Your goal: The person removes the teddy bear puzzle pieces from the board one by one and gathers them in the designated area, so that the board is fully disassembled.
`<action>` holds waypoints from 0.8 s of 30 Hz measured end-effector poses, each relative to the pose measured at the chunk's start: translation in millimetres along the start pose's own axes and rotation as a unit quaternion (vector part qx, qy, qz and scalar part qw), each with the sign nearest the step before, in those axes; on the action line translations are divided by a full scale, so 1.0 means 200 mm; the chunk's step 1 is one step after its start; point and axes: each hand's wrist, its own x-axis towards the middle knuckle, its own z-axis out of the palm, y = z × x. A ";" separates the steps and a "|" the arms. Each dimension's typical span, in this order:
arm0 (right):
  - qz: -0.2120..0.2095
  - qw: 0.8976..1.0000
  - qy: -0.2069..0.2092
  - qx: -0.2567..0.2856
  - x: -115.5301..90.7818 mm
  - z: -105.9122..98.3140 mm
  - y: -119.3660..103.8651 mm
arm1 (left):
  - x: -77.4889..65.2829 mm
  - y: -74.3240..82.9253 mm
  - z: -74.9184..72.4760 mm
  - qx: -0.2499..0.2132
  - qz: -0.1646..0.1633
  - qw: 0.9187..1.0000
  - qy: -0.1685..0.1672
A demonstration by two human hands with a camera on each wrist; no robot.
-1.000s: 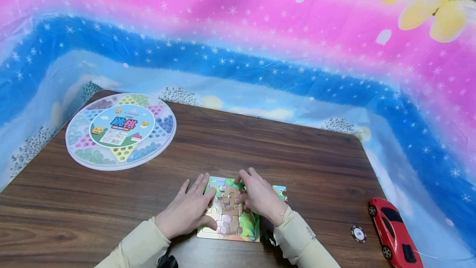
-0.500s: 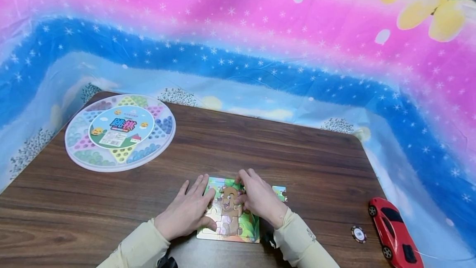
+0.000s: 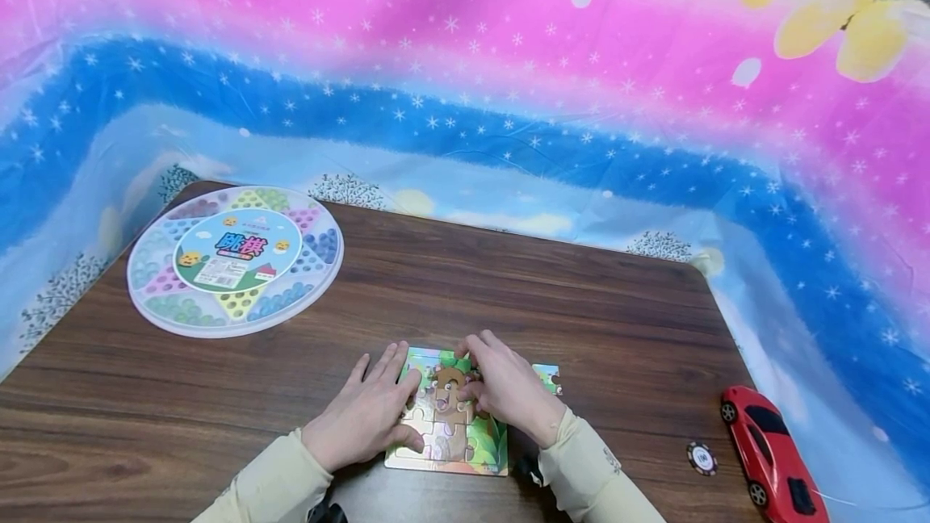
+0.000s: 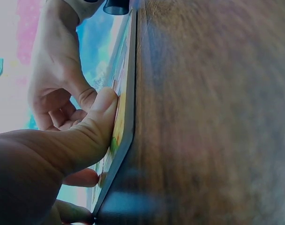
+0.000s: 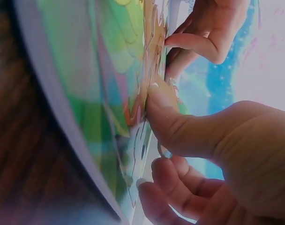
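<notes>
A jigsaw puzzle (image 3: 450, 444) with a brown cartoon animal on a green background lies on the table in front of me. My left hand (image 3: 363, 414) rests along its left side, fingers stretched toward the far edge and thumb on the lower left pieces. Over the upper right part, my right hand (image 3: 512, 386) has bent fingers and pinches a puzzle piece (image 5: 169, 89) between thumb and fingers, tilted up at the puzzle's surface. Most of that piece is hidden by the hand in the head view. The left thumb (image 4: 102, 110) presses near the board's edge in the left wrist view.
Just right of the right hand lies a loose puzzle piece (image 3: 546, 376). A round Chinese checkers set (image 3: 236, 261) sits at the back left. Toward the right edge are a poker chip (image 3: 701, 458) and a red toy car (image 3: 772, 454). A patterned cloth (image 3: 472, 127) hangs behind the table.
The right hand's fingers have shifted very slightly left over the puzzle. The left hand stays in place.
</notes>
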 end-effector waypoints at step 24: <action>-0.087 0.993 0.066 -0.055 -0.01 0.02 0.00 | 0.00 0.01 0.00 0.003 -0.003 1.000 0.006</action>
